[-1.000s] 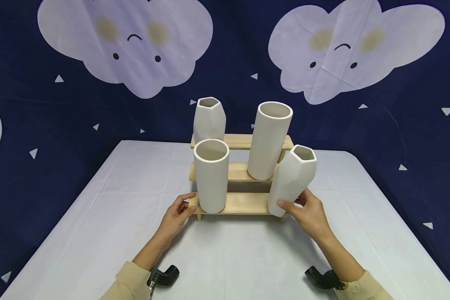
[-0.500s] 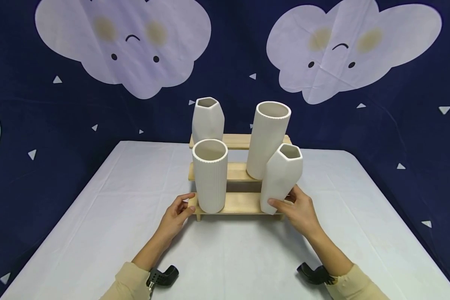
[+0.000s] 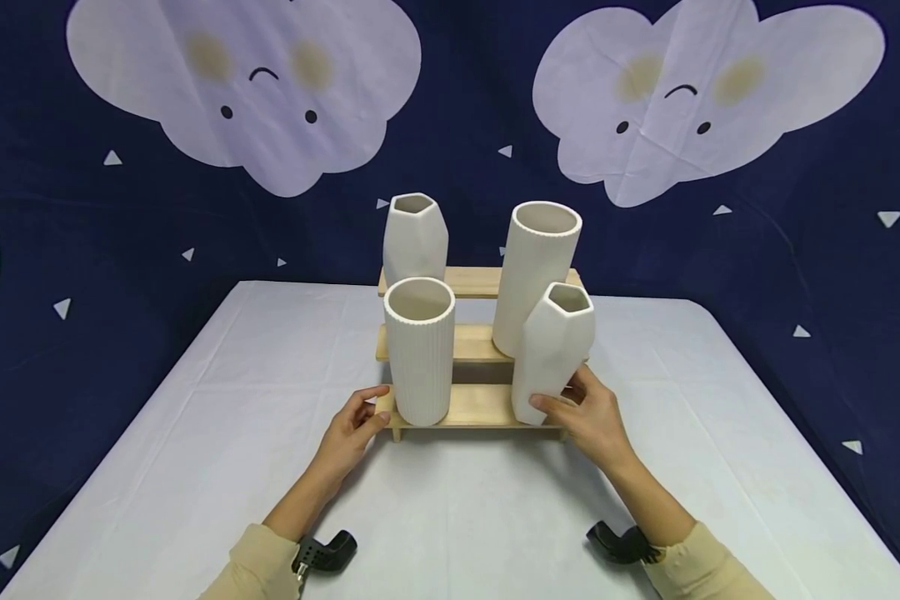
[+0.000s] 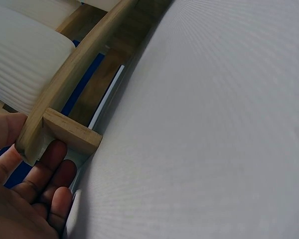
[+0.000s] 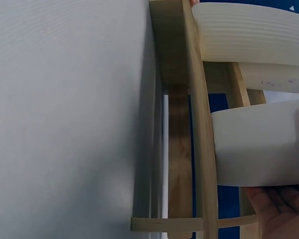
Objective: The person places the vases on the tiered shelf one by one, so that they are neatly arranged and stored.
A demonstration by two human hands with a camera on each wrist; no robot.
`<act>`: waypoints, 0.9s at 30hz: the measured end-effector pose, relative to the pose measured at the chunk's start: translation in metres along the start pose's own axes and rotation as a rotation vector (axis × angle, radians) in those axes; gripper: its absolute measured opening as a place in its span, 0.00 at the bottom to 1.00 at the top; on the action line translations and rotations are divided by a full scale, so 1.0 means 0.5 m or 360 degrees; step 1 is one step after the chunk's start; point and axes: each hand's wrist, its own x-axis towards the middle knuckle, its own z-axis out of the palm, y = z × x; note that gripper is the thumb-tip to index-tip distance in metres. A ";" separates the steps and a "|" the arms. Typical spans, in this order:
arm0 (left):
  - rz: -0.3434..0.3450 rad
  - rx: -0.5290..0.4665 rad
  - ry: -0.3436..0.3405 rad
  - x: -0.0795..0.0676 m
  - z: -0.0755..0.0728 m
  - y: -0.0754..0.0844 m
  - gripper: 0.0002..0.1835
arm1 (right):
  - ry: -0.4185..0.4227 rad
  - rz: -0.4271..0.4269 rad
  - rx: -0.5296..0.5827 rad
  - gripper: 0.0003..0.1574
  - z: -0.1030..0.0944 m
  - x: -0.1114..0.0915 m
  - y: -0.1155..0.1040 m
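Note:
A three-step wooden shelf (image 3: 480,406) bears several white vases. My right hand (image 3: 591,417) grips a faceted white vase (image 3: 551,354) low on its body, thumb at the front. That vase leans slightly right, its base at the lowest step; the right wrist view shows its bottom end against the board. My left hand (image 3: 351,433) holds the left end of the lowest step, with the thumb (image 4: 10,128) on top and fingers (image 4: 54,154) beneath. Beside it stands a ribbed white vase (image 3: 422,358) on the same step.
A tall ribbed vase (image 3: 532,275) stands on the middle step, close behind the held one. Another faceted vase (image 3: 415,242) is at the back left, its base hidden. White cloth covers the table (image 3: 270,358); a dark blue cloud-patterned curtain (image 3: 480,108) hangs behind.
My right hand has carried the faceted vase left over the right part of the lowest step, and it leans less. The left hand has kept its hold on the shelf.

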 end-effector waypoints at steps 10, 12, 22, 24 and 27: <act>0.0002 -0.0016 -0.0005 -0.002 0.000 0.003 0.21 | -0.0018 -0.0036 0.0064 0.38 0.005 0.003 0.007; 0.0003 -0.0020 -0.0006 -0.002 0.000 0.004 0.21 | -0.0028 -0.0046 0.0080 0.38 0.004 0.004 0.009; -0.0021 -0.0015 -0.0001 -0.003 -0.001 0.006 0.21 | -0.0116 -0.0062 0.0142 0.40 0.003 0.008 0.013; -0.0017 -0.0013 -0.0005 -0.004 -0.001 0.006 0.21 | -0.0127 -0.0076 0.0145 0.40 0.003 0.009 0.014; -0.0013 -0.0006 -0.0010 -0.003 0.000 0.006 0.21 | -0.0132 -0.0088 0.0138 0.40 0.002 0.009 0.014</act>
